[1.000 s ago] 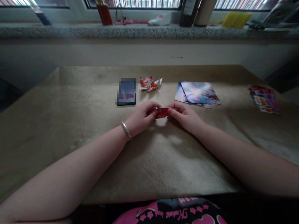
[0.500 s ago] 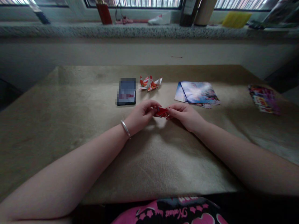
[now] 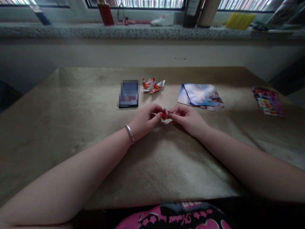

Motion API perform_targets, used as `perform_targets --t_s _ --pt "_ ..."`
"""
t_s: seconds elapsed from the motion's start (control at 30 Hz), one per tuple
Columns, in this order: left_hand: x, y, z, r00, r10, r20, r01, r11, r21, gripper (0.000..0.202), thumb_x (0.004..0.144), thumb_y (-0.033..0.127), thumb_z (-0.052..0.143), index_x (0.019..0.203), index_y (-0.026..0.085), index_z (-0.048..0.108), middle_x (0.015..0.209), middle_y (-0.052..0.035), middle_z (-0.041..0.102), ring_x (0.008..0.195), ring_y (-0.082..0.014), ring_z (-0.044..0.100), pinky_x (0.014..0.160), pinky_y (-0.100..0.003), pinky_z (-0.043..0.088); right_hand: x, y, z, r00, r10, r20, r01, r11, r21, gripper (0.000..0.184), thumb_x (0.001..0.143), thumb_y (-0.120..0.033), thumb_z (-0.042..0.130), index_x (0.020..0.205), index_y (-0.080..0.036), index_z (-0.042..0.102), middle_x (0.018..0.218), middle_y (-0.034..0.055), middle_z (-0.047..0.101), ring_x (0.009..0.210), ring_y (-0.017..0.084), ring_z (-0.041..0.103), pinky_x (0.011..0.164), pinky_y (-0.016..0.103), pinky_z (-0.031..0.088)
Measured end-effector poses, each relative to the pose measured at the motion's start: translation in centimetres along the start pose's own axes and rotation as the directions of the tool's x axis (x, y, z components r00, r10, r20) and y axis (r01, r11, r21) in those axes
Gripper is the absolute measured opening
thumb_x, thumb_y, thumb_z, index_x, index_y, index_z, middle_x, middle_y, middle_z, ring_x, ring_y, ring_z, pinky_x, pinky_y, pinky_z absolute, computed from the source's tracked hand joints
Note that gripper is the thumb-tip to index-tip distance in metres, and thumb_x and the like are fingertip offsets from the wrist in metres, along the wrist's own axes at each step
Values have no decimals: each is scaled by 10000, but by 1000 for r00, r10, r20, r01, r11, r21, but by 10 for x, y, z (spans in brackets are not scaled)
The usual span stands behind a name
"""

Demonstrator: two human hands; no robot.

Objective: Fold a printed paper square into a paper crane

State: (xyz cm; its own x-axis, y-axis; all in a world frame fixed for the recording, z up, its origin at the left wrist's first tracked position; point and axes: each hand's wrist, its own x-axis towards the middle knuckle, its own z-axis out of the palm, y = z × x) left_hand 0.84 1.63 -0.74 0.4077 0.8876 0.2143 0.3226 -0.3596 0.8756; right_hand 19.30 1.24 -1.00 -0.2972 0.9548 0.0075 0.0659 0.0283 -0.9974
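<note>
A small piece of folded red paper (image 3: pixel 165 115) is pinched between both hands, just over the table. My left hand (image 3: pixel 149 116), with a silver bangle on its wrist, grips the paper's left side with thumb and fingers. From the right, my right hand (image 3: pixel 188 117) holds the other side by its fingertips. The fingers cover much of the paper, so its full shape is hidden. Just beyond my hands lies a folded orange-and-white paper piece (image 3: pixel 153 86) with pointed tips. A phone (image 3: pixel 129 94) rests to the left of it.
Blue-and-white printed sheets (image 3: pixel 201 94) lie in a pile right of centre. Farther right are several colourful cards (image 3: pixel 268 101). The table (image 3: pixel 83 133) has a tan cover. Behind it, a granite sill (image 3: pixel 143 32) carries a red container (image 3: pixel 106 14) and a yellow object (image 3: pixel 240 21).
My hands have drawn closer together, and the left fingers have shifted slightly right on the red paper. Less of the paper now shows between them.
</note>
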Motion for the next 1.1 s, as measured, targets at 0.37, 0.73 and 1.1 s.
perform_targets --t_s 0.37,0.73,1.1 --pt "-1 -2 2 1000 -7 30 7 1000 -10 314 800 400 595 952 125 588 917 -70 665 806 -158 616 762 -305 491 3 8 -3 983 -159 -94 143 976 -162 297 672 -461 721 716 -177 649 791 36 674 737 154 613 664 297 506" --pt "1 1 -6 985 -173 -4 167 956 -242 307 786 417 605 864 127 670 846 -44 693 794 -143 603 772 -269 449 2 8 -3 978 -196 -68 185 972 -146 258 723 -436 691 746 -187 627 820 40 677 773 161 623 705 311 509" --pt "5 0 4 981 -191 -43 183 973 -137 155 772 246 622 849 112 633 786 -36 686 711 -113 632 698 -244 496 0 7 -5 988 -156 4 154 972 -177 209 739 -382 670 751 -185 603 803 27 669 716 136 602 671 280 493"
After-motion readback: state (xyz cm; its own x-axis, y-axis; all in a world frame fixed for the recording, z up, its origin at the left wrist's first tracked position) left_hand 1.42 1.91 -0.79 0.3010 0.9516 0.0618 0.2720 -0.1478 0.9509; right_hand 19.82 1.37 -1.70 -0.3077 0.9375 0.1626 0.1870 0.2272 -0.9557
